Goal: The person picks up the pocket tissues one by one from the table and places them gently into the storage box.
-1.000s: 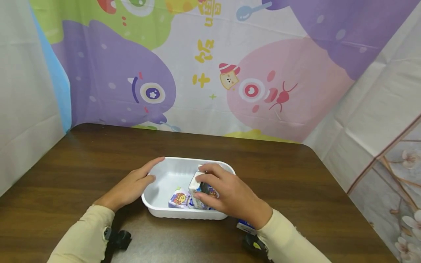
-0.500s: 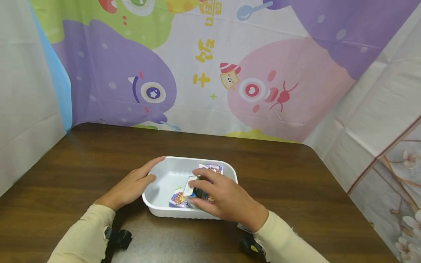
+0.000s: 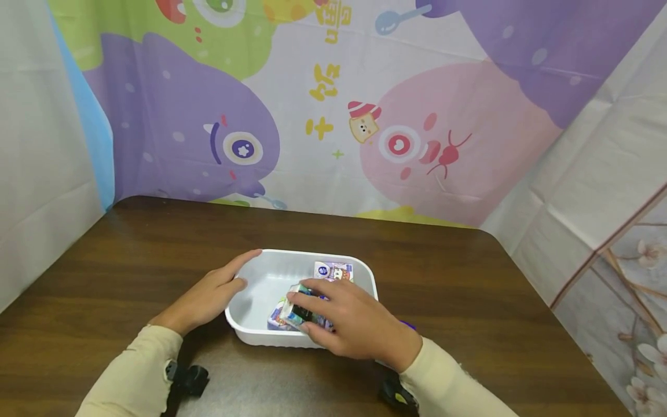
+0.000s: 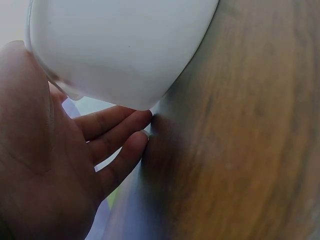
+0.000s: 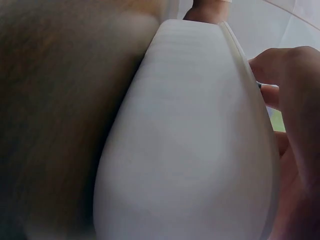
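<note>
A white plastic tub (image 3: 271,337) sits on the table with small printed cartons inside. My left hand (image 3: 205,295) grips its left end, thumb over the rim; in the left wrist view the fingers (image 4: 122,155) lie along the outer wall. With my right hand (image 3: 359,321) I hold a small drink carton (image 3: 289,311), tilted, low in the tub's front part. Its far side is hidden by my fingers. Beside and partly beneath it lies a purple-and-white carton (image 3: 275,318). Another purple carton (image 3: 333,270) lies at the back right. In the right wrist view the tub's wall (image 5: 185,135) hides the cartons.
Behind my right wrist a bit of a blue item (image 3: 409,325) shows on the dark wooden table (image 3: 443,272). A patterned curtain (image 3: 312,174) hangs along the table's far edge, with pale cloth at both sides. Black wrist cameras (image 3: 190,379) sit under the forearms.
My right hand has shifted left and lowered, tipping the held carton over toward the left-hand carton. The back-right carton has come into fuller view. My left hand stays on the tub.
</note>
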A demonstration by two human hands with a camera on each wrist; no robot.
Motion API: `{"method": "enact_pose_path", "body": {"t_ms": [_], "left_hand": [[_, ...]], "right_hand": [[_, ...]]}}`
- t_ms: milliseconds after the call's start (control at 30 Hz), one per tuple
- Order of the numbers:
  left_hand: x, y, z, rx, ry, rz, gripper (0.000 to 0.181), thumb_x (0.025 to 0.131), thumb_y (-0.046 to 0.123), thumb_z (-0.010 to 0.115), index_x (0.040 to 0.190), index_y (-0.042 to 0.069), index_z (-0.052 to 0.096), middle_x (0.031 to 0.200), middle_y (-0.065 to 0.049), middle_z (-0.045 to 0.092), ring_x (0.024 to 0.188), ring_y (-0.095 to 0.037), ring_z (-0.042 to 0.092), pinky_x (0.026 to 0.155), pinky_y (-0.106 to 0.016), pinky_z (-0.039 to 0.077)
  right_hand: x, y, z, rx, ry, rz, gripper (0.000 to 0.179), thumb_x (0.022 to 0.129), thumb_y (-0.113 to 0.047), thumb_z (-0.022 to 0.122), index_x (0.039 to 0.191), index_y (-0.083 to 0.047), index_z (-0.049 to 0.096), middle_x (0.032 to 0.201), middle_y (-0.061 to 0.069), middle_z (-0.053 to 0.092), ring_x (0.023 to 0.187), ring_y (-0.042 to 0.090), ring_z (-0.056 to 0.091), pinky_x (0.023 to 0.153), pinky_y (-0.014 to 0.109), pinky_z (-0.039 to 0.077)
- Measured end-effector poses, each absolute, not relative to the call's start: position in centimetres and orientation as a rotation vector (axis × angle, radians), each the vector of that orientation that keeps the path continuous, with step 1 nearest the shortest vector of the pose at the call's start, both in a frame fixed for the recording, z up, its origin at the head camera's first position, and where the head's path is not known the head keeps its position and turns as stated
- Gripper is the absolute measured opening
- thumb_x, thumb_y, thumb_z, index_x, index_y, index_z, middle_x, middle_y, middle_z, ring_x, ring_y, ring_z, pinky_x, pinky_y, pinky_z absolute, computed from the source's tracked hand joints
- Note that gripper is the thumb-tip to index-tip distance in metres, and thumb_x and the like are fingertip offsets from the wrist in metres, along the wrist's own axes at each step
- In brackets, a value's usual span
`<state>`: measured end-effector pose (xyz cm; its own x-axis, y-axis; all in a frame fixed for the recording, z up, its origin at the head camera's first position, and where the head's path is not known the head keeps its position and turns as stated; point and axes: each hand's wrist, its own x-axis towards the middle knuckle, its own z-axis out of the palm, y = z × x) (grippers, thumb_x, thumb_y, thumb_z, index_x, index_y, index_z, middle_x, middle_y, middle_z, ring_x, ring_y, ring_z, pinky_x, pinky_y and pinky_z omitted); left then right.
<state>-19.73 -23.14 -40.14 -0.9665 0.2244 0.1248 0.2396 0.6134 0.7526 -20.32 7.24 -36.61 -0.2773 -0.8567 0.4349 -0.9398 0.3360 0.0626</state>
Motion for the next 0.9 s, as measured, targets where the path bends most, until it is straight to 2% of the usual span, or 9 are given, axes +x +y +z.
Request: {"method": "enact_pose_path", "body": {"t_ms": [200, 433, 667, 900], "left_hand": [[-19.72, -23.07, -40.11, -0.404, -2.805, -1.315, 0.057, 0.104, 0.016, 0.045, 0.158, 0.028, 0.032, 0.157, -0.015, 0.038, 0.137, -0.040, 0.043, 0.105, -0.064, 0.036], [-19.66, -23.03, -40.09, -0.412, -2.800, -1.320, 0.057, 0.104, 0.016, 0.045, 0.158, 0.027, 0.032, 0.157, -0.015, 0.038, 0.137, -0.040, 0.042, 0.105, -0.063, 0.036], [-19.69, -23.04, -40.08, -0.403, -2.803, -1.313, 0.057, 0.104, 0.016, 0.045, 0.158, 0.028, 0.032, 0.157, -0.015, 0.038, 0.137, -0.040, 0.043, 0.105, -0.064, 0.036], [-19.68, -22.91, -40.05, -0.407, -2.802, -1.331, 0.057, 0.104, 0.016, 0.045, 0.159, 0.027, 0.031, 0.158, -0.014, 0.036, 0.138, -0.040, 0.040, 0.106, -0.064, 0.034]], "right_hand": [[-20.26, 7.12, -36.96, 1.626, -2.233, 0.299, 0.042, 0.100, -0.036, 0.057, 0.139, -0.021, 0.062, 0.135, 0.004, 0.061, 0.126, 0.016, 0.053, 0.106, 0.040, 0.044], [-20.13, 7.18, -37.04, 1.612, -2.277, 0.284, 0.042, 0.101, -0.037, 0.055, 0.138, -0.019, 0.063, 0.136, 0.006, 0.061, 0.127, 0.018, 0.054, 0.106, 0.041, 0.043], [-20.19, 7.17, -37.07, 1.603, -2.250, 0.305, 0.036, 0.100, -0.036, 0.057, 0.129, -0.016, 0.068, 0.134, 0.008, 0.062, 0.125, 0.019, 0.055, 0.106, 0.041, 0.044], [-20.33, 7.24, -37.08, 1.597, -2.173, 0.298, 0.030, 0.099, -0.036, 0.059, 0.118, -0.016, 0.070, 0.123, 0.007, 0.064, 0.114, 0.018, 0.058, 0.100, 0.037, 0.047]]}}
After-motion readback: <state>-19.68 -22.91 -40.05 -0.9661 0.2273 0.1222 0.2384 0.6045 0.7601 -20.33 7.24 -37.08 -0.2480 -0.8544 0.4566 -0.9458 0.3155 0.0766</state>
